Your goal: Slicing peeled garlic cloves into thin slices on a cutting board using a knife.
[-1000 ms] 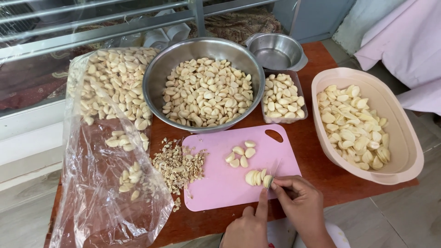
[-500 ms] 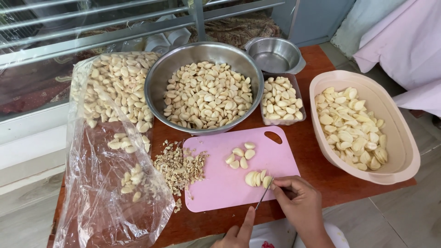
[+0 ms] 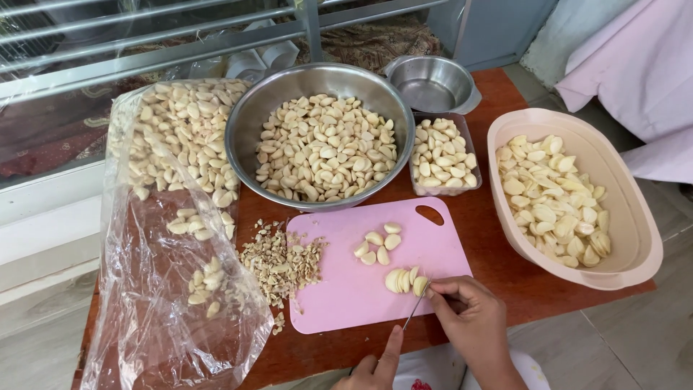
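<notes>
Pink plastic cutting board (image 3: pixel 361 282) is laid on the red-brown table (image 3: pixel 520 282), with a row of garlic cloves (image 3: pixel 406 279) near its lower right corner and a few more cloves (image 3: pixel 379 245) higher up. The right hand (image 3: pixel 473 318) is pinched on the end clove of the row. A thin knife (image 3: pixel 414 312) is angled toward that clove; the left hand (image 3: pixel 375 365) sits at its handle end, mostly out of frame, so the grip cannot be told.

Risks, as judged: the blade tip is very close to the right fingertips (image 3: pixel 433 289) — a slip on a round, smooth clove could nick them. Cloves could be rolled off the board edge, which slightly overhangs the table front. The pile of trimmings (image 3: pixel 278 263) lies just beside the board and the open plastic bag (image 3: pixel 166 289) — scraps could be mixed into clean garlic. The steel bowl (image 3: pixel 249 137), small tub (image 3: pixel 473 189) and beige basin (image 3: pixel 642 253) are kept clear.
</notes>
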